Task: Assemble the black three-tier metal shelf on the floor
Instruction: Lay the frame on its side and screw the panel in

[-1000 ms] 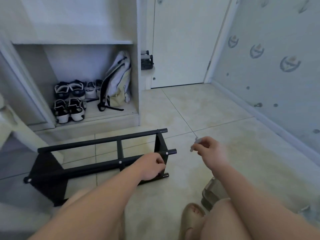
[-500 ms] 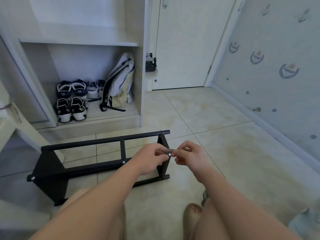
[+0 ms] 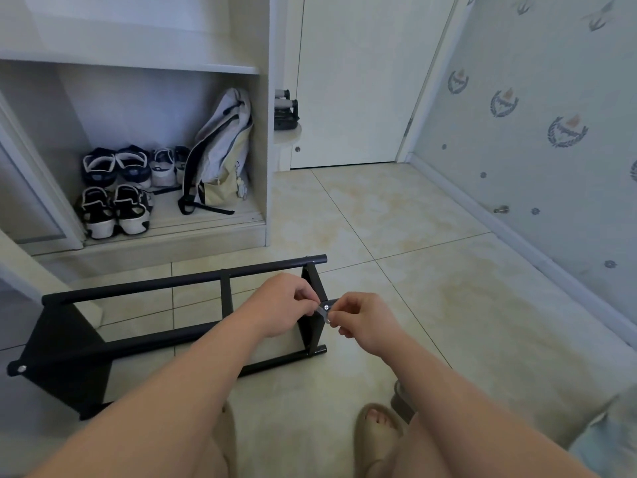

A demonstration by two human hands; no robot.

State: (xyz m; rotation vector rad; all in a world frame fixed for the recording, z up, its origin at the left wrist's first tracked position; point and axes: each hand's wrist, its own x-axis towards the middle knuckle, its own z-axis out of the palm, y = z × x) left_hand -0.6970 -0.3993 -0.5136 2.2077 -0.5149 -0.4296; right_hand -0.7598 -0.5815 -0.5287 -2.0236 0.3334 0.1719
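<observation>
Your left hand [image 3: 284, 305] gripped a tube end of the black shelf frame [image 3: 193, 279], your right hand [image 3: 367, 322] pinched a small pale piece [image 3: 325, 311] against it, frame lay sideways on the floor [image 3: 431, 298]

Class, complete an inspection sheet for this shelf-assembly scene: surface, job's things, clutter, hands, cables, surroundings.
Surface: tiled floor, pale with stained patches.
Job's things: black shelf frame lying on the floor; small pale part at its near bar end.
Clutter: shoes and a backpack inside the white cabinet.
Hands: left hand pinches the frame's bar end; right hand pinches the small pale part there.
Cables: nothing seen.
Surroundings: white door, patterned wall.
</observation>
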